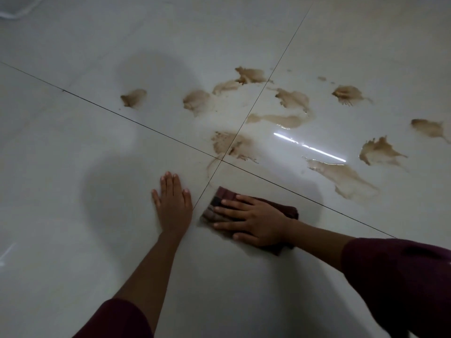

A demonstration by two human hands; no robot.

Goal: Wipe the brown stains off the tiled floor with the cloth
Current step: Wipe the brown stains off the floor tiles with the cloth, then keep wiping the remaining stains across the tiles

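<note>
Nearest to me, the person is leaning on both arms, dark red sleeves (400, 276) pushed up from the wrists. The right hand (253, 222) is lying flat with its fingers spread and straight, pressing down on the cloth (220, 195), a dark maroon rag that is showing beyond the fingertips and again behind the wrist. It is not gripping the rag, only bearing on it. Just beside it, across a grout line (202, 191), the left hand (173, 203) is resting palm down on the bare tiled floor (73, 167), fingers straight and together, holding nothing and seemingly propping the body.

The tile right around the cloth is looking clean, so I judge the job is barely under way. Just beyond the right hand's fingertips, where the grout lines cross, a streaky smudge (229, 145) is waiting. Beyond the hand and out toward its thumb side, the brown stains (346, 176) are lying scattered, many of them, some glistening wet. None of these is touching the cloth; nearly all the wiping is left to do.
</note>
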